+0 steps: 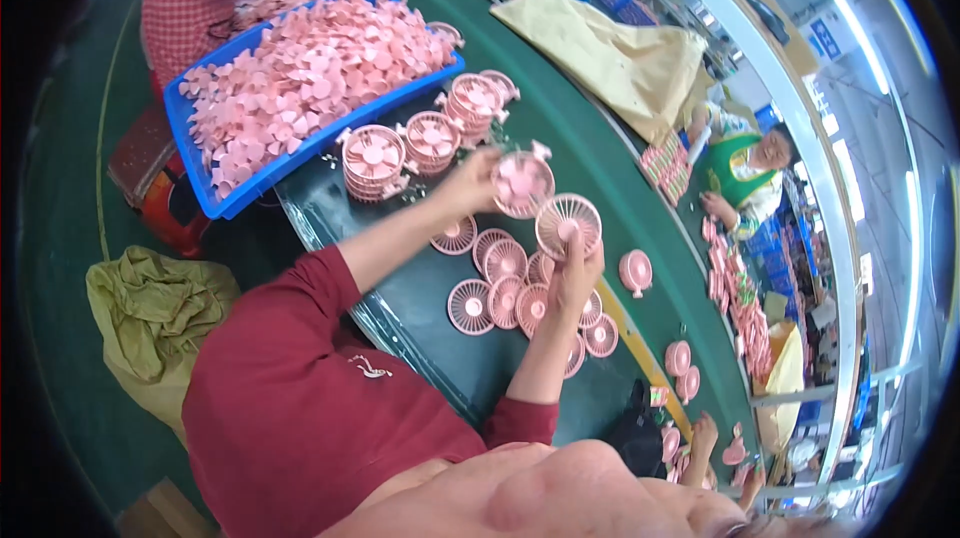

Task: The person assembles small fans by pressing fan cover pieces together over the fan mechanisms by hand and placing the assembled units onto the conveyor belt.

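Note:
My left hand (472, 184) grips a pink fan housing (524, 185) with blades inside, slightly blurred. Close beside it, a round pink fan grille (568, 224) is held upright by my right hand (578, 278), with fingers along its lower part. The two parts are nearly touching; whether they meet is unclear. Below my hands, several loose grilles (470, 307) lie overlapping on the dark green table (415, 323). Left of my left hand stand stacks of fan housings with blades (373, 154).
A blue bin (216, 200) heaped with pink fan blades (310, 78) sits at the table's far left. Beyond my hands runs a green conveyor belt (640, 228) carrying a pink fan part (635, 271). Co-workers are at the upper left, across the belt (745, 173) and at lower right.

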{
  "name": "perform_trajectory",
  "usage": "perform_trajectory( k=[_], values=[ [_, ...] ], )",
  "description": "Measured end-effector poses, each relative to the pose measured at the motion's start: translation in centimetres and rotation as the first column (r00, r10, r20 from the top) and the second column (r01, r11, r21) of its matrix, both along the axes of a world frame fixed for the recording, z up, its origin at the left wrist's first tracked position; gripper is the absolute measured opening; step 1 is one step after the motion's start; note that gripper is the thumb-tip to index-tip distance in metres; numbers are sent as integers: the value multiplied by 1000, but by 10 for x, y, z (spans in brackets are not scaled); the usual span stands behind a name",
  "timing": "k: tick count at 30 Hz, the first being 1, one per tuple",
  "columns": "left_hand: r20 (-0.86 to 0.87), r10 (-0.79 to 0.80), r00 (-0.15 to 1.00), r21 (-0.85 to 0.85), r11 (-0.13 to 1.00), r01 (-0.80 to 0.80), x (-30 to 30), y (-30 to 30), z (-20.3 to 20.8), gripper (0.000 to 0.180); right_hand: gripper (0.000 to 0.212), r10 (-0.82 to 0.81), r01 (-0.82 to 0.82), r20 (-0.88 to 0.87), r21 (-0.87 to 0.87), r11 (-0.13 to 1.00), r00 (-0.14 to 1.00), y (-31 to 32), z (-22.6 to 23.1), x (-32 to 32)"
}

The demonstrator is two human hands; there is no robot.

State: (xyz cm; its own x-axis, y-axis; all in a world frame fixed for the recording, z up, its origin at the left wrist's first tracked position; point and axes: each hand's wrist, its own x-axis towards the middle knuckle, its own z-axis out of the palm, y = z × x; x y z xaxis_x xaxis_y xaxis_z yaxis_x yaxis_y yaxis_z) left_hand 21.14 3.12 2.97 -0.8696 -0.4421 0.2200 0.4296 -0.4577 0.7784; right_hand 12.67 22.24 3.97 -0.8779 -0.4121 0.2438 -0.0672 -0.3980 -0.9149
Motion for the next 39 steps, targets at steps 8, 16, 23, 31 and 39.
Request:
perform_trajectory(
  k=[8, 16, 23, 31, 39],
  values=[
    [90, -270, 959, 53, 963, 266, 0, 57, -24, 57, 59, -156, 512, -675, 368, 776, 721, 11, -9, 19],
    [30, -471, 882, 458, 790, 407, -8, 64, -35, 56, 59, 85, 438, -791, 421, 795, 606, 4, 1, 34],
    [-165, -400, 901, 641, 651, 407, -14, 63, -45, 39, 69, 198, 400, -773, 507, 763, 602, 2, -9, 37],
    [-65, 186, 980, -18, 982, -187, 2, 103, -14, 48, 92, 110, 38, -481, 288, 957, 870, -8, -28, 47],
    [-295, 522, 800, -706, 445, -551, 12, 91, -8, 60, 72, 212, -239, 363, 31, 971, 908, -15, -35, 56]
  ],
)
